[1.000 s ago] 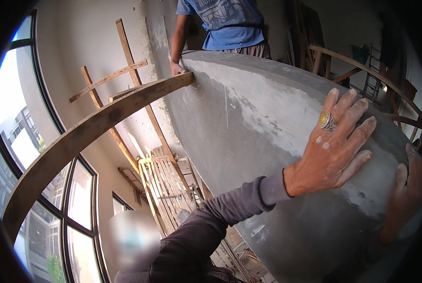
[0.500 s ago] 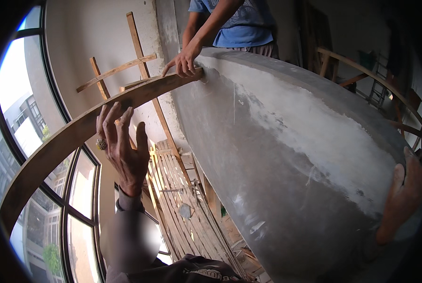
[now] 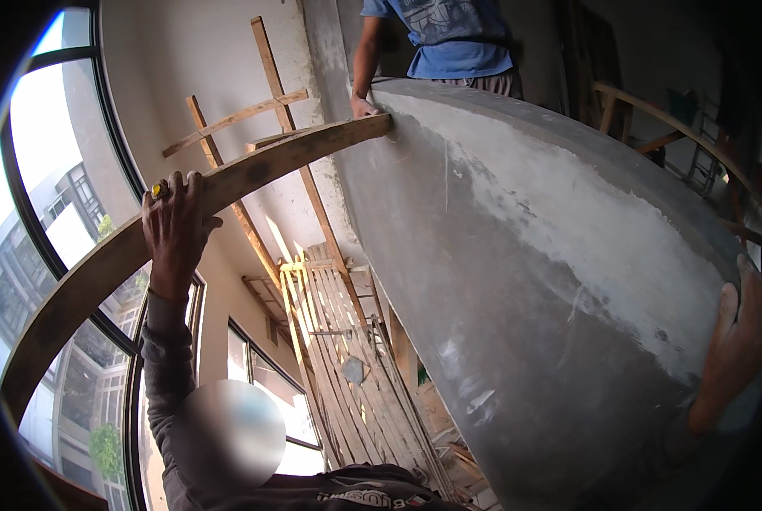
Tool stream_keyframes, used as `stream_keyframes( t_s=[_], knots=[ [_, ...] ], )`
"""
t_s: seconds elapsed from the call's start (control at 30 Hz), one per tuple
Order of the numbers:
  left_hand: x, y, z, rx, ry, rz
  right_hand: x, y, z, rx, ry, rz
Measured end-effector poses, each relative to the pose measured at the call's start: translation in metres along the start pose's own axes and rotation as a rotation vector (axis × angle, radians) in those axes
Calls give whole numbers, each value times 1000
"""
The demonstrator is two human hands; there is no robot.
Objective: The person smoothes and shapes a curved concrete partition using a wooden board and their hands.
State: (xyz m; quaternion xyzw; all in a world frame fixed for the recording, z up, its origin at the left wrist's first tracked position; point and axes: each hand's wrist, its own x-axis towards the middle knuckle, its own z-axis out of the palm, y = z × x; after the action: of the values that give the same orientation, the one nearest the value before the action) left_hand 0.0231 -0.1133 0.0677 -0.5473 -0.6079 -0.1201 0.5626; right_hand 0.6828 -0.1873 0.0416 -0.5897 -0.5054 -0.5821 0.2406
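My left hand [image 3: 174, 234], with a ring on one finger, has its fingers hooked over a long wooden plank [image 3: 261, 170] that looks curved. The thumb sticks out on the near side. The plank's far end touches or nearly touches the top corner of a grey plastered wall [image 3: 517, 341], which has a paler band of plaster along its upper part. At the far right, my right hand [image 3: 736, 345] lies against the wall's edge, fingers stretched and thumb apart. Another person's hand [image 3: 364, 107] is at the plank's far end, partly hidden by it.
A co-worker in a blue shirt [image 3: 462, 51] stands behind the wall's top edge. Wooden props with a crosspiece [image 3: 236, 123] lean at the back. A platform of long boards [image 3: 355, 400] lies below. Tall windows [image 3: 70, 170] line the left; a curved timber frame [image 3: 679, 128] is at the right.
My left hand has gone from open fingers at the plank's near side to a grip over its edge, farther left. The co-worker's hand has drawn back to the plank's end. My right hand stays put.
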Motion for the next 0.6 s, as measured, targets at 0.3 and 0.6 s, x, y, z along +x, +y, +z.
stream_keyframes(
  t_s=[0.3, 0.6],
  knots=[
    [8, -5, -1, 44, -92, 13, 0, -5, -4, -74, -31, 44],
    [8, -5, -6, 56, -64, 28, -1, -1, -1, -53, -42, 77]
  ],
)
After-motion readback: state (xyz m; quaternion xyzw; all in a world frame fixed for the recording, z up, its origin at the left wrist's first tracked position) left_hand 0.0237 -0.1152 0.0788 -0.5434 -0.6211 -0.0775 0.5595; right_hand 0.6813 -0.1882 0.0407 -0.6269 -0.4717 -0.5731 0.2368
